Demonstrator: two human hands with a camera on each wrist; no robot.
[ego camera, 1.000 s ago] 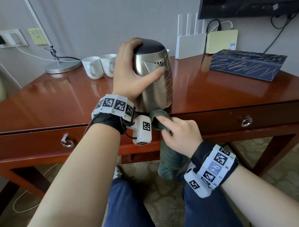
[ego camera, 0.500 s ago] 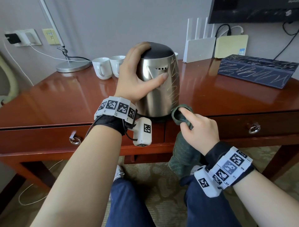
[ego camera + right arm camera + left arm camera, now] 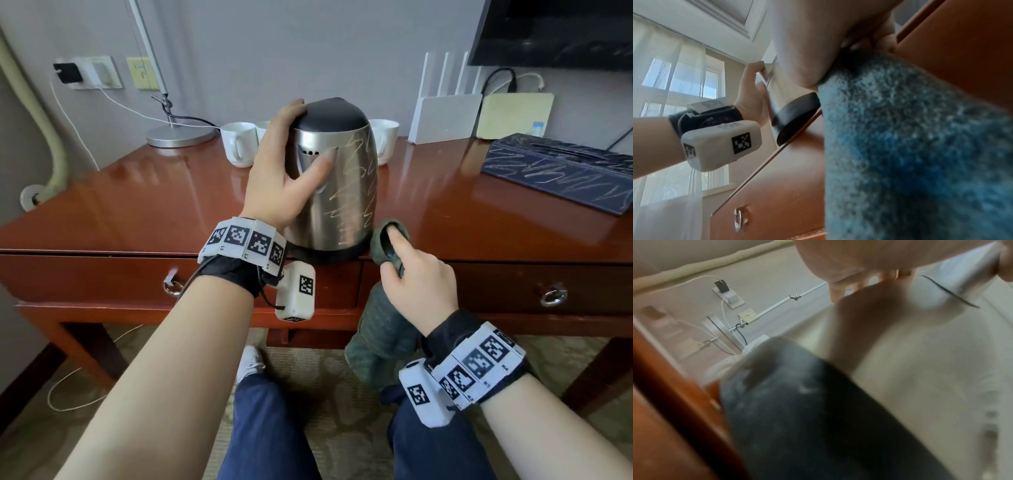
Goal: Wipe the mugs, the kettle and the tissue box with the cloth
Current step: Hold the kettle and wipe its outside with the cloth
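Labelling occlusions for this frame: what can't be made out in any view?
- Middle mug: head view, mostly behind the left hand.
- Kettle handle: not in the head view; left wrist view too blurred.
- Tissue box: its right end is cut off by the head view's edge.
- Right hand fingertips: buried in the cloth.

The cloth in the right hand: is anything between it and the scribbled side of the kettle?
Nothing visible. The cloth, held by the right hand, sits beside the kettle base; the left hand grips the other side.
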